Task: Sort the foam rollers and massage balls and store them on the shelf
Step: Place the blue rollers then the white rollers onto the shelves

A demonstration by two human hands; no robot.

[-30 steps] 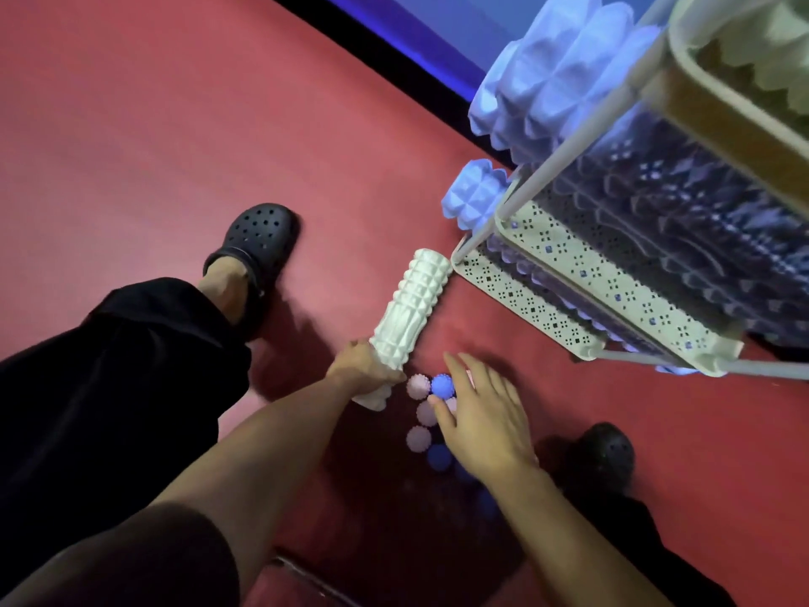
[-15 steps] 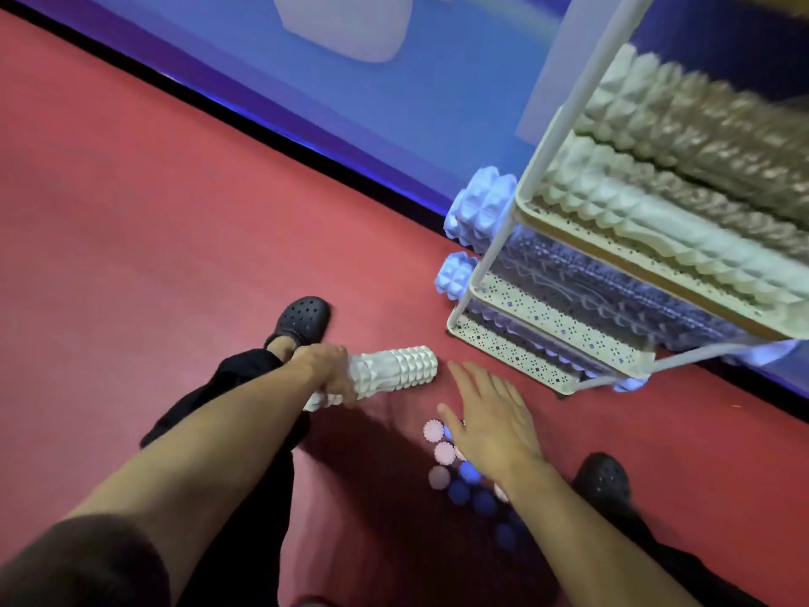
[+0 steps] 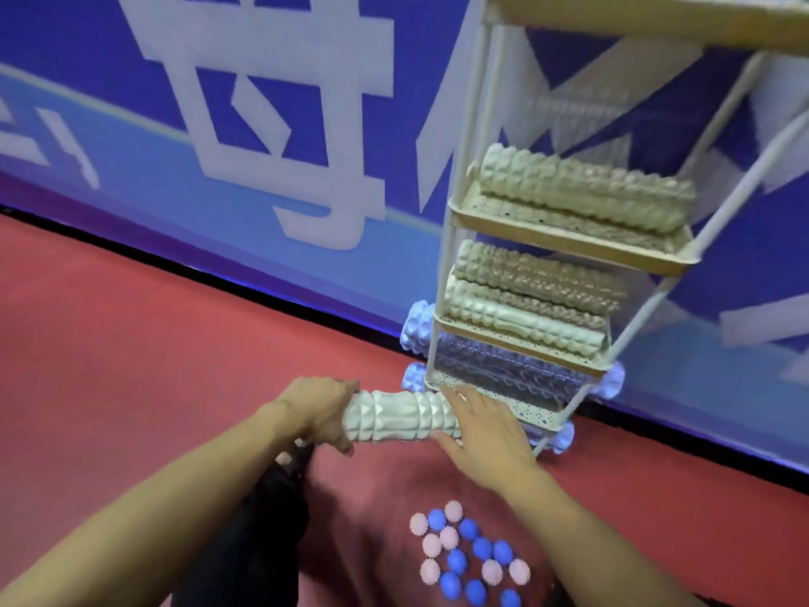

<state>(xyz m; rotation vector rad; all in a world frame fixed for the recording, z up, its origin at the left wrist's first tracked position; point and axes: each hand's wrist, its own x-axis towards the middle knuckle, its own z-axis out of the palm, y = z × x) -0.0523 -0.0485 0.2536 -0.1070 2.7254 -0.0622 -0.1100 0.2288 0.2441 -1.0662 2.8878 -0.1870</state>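
Left hand (image 3: 319, 414) gripping white foam roller (image 3: 400, 416) end, right hand (image 3: 481, 431) open, fingers touching its other end

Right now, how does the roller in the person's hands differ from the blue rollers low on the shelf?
The white roller is pale cream, while the blue rollers are light blue. The white roller is held off the floor, gripped by the left hand with the right hand at its other end; the blue rollers rest on the shelf. Both kinds are ridged cylinders lying roughly level.
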